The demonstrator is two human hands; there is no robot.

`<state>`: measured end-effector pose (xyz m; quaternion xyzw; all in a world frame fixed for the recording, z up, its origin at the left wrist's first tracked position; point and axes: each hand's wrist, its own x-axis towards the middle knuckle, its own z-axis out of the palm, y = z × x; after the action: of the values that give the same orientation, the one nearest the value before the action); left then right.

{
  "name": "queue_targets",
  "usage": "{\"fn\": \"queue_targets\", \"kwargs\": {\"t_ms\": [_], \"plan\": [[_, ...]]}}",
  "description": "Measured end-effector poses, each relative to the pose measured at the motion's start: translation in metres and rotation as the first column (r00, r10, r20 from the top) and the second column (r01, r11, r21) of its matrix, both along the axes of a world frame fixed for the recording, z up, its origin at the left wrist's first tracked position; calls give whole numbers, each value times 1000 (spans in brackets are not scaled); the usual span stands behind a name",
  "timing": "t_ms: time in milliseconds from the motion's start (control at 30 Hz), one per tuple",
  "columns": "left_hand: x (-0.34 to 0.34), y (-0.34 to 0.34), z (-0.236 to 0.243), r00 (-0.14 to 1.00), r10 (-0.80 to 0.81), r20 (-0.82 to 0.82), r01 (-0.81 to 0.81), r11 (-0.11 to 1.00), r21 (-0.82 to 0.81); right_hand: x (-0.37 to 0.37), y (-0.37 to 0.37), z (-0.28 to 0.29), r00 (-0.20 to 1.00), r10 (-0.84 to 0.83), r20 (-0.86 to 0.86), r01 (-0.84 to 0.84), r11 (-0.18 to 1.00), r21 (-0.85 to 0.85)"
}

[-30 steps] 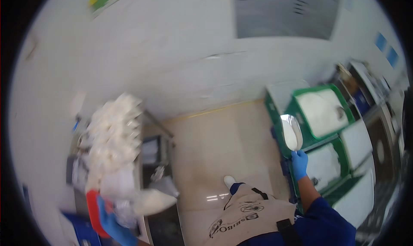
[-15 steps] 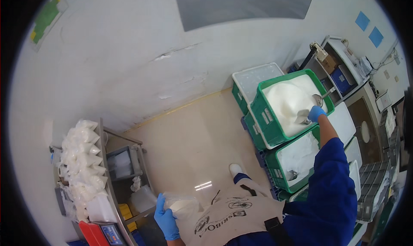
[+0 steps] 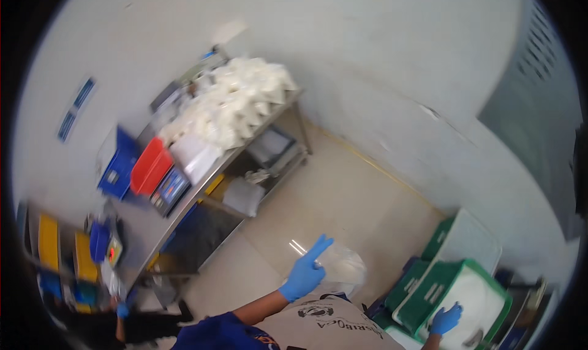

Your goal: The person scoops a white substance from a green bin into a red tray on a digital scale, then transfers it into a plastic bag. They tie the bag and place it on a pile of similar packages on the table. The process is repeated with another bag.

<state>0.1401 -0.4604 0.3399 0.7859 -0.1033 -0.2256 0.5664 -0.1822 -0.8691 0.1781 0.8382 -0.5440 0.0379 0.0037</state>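
My left hand (image 3: 304,275), in a blue glove, grips a clear bag (image 3: 348,270) with white contents, two fingers stretched forward. At lower right my blue-gloved right hand (image 3: 446,318) is over a green crate (image 3: 432,292) of white powder (image 3: 481,298), fingers apart, with nothing clearly held. A metal object (image 3: 474,336), partly hidden, lies in the powder. On the steel table at the upper left stand rows of filled white bags (image 3: 236,99), a red tray (image 3: 148,166) and a scale (image 3: 171,191).
A co-worker's gloved hand (image 3: 121,311) is at lower left, near a smaller scale (image 3: 113,249) with a blue tray. Blue bins (image 3: 119,160) and yellow bins (image 3: 49,240) are at the left. A white-lidded crate (image 3: 465,233) stands beside the wall. The table has a lower shelf (image 3: 242,197).
The view has swung left toward the steel table. My left hand has left the red tray and carries the bag. The scoop that my right hand held is no longer plainly in it.
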Motion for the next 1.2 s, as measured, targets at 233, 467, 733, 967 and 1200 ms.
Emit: {"fn": "queue_targets", "kwargs": {"t_ms": [233,467,733,967,1200], "plan": [[-31,36,-52,706,180,-685,-401,899,-177,254,209,40,914,-290,284,-390,-435,812],[-67,163,-57,794,305,-527,-459,868,-189,371,369,40,886,87,455,-155,-870,468],[-143,294,-42,656,748,-103,-734,599,-321,354,587,100,802,560,208,326,-702,633],[-204,383,9,368,826,-426,-692,-63,-719,369,759,152,572,638,516,661,-731,171],[-195,465,49,-433,876,215,-901,-412,-138,393,863,210,455,382,804,140,-923,360]]}}
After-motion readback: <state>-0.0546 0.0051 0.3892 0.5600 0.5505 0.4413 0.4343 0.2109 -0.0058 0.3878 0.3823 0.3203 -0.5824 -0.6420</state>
